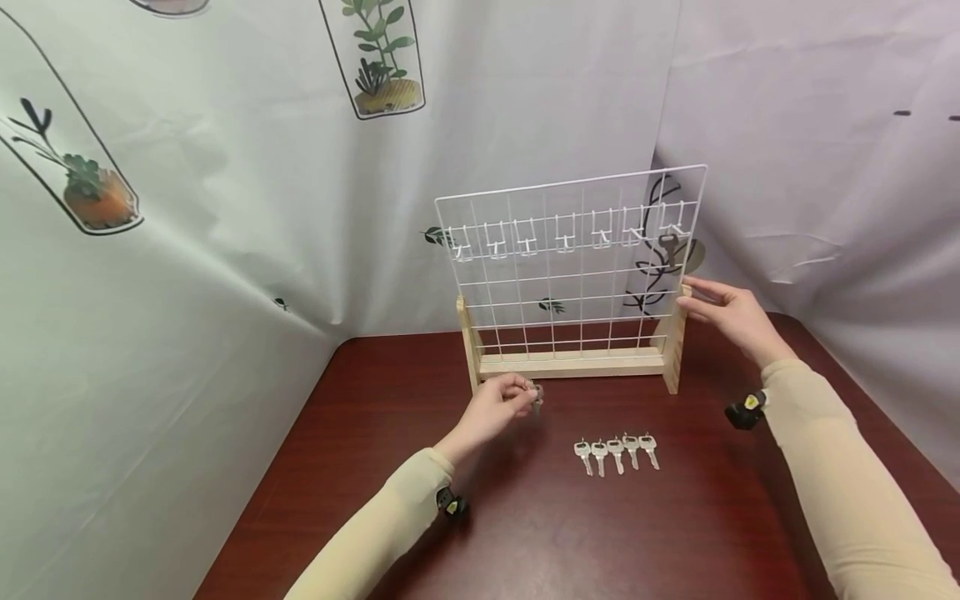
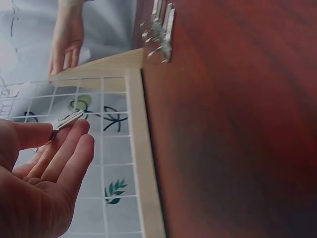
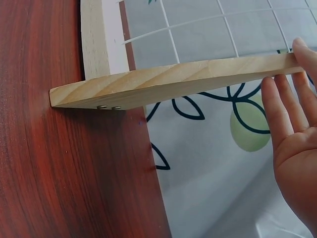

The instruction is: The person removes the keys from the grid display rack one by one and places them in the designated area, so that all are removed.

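Observation:
My left hand (image 1: 497,408) pinches a silver key (image 1: 537,396) between thumb and fingers, low in front of the rack's left part. In the left wrist view the key (image 2: 68,120) lies over the fingers with its blade pointing away. My right hand (image 1: 731,315) grips the top of the rack's right wooden upright (image 3: 178,77), thumb on one side and fingers on the other. The rack is a white wire grid (image 1: 567,287) on a wooden stand (image 1: 570,363), with several white hooks (image 1: 564,242) in a row. From the rightmost hook hangs one key (image 1: 670,250).
Several silver keys (image 1: 616,454) lie side by side in a row on the dark red wooden table (image 1: 525,517), in front of the rack. A pale curtain (image 1: 247,275) printed with plants hangs behind and beside the table.

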The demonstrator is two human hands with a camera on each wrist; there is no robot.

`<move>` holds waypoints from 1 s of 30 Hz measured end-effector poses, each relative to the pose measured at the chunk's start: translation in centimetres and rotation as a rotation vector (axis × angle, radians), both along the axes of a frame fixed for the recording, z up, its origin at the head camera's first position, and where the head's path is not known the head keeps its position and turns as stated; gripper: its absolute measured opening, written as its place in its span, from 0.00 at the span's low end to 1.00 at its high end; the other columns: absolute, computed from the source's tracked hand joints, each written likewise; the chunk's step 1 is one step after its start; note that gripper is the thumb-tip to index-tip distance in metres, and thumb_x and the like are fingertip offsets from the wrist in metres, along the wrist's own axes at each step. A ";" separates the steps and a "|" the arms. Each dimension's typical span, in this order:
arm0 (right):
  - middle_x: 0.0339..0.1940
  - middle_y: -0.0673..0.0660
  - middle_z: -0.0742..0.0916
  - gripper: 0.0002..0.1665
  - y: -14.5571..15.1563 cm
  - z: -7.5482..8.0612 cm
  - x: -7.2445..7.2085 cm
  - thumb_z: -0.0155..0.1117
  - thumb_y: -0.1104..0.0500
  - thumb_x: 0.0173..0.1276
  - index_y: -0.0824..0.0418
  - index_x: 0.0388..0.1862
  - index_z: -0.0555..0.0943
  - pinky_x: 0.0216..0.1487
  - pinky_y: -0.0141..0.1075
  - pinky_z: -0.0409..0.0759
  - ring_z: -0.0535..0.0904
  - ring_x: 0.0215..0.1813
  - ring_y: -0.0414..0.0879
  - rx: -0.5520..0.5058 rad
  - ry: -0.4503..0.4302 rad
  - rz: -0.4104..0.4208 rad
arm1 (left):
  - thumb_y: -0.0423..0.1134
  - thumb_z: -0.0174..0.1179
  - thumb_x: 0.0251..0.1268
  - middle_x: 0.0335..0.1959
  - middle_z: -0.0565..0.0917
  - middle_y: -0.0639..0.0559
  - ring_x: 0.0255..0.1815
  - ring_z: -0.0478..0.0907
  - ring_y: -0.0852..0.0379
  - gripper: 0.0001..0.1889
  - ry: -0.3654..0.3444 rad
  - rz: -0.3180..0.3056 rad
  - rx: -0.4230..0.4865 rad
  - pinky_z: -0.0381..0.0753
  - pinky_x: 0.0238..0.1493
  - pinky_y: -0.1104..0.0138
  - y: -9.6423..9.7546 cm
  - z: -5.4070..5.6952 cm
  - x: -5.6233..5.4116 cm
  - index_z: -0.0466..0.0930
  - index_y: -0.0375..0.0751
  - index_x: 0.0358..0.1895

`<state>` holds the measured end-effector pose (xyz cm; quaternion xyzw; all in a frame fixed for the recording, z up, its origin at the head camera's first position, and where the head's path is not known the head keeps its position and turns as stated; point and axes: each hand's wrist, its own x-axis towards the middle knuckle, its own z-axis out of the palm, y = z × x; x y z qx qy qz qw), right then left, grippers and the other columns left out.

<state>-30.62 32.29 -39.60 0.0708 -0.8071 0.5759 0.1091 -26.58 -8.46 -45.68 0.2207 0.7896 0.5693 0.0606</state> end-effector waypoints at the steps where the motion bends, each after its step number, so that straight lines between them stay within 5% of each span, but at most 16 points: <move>1: 0.48 0.33 0.86 0.39 0.0 0.0 0.0 0.68 0.50 0.71 0.65 0.74 0.69 0.48 0.22 0.80 0.84 0.44 0.27 -0.006 0.004 0.004 | 0.35 0.61 0.72 0.38 0.89 0.40 0.40 0.88 0.47 0.08 -0.002 -0.001 -0.006 0.88 0.42 0.61 0.0 -0.3 0.1 0.81 0.31 0.42; 15: 0.47 0.32 0.86 0.38 -0.2 -0.1 0.0 0.68 0.51 0.71 0.65 0.74 0.69 0.48 0.22 0.80 0.84 0.44 0.27 -0.033 0.004 0.010 | 0.33 0.62 0.71 0.34 0.89 0.44 0.33 0.86 0.54 0.04 -0.031 -0.049 -0.136 0.86 0.35 0.68 0.3 -2.7 1.6 0.82 0.34 0.41; 30: 0.43 0.29 0.85 0.39 0.0 -0.1 0.1 0.68 0.50 0.71 0.67 0.74 0.68 0.48 0.21 0.79 0.84 0.43 0.27 -0.007 -0.004 0.006 | 0.32 0.62 0.71 0.31 0.88 0.47 0.30 0.85 0.58 0.04 -0.135 -0.089 -0.122 0.87 0.33 0.66 1.4 -4.2 2.7 0.83 0.34 0.39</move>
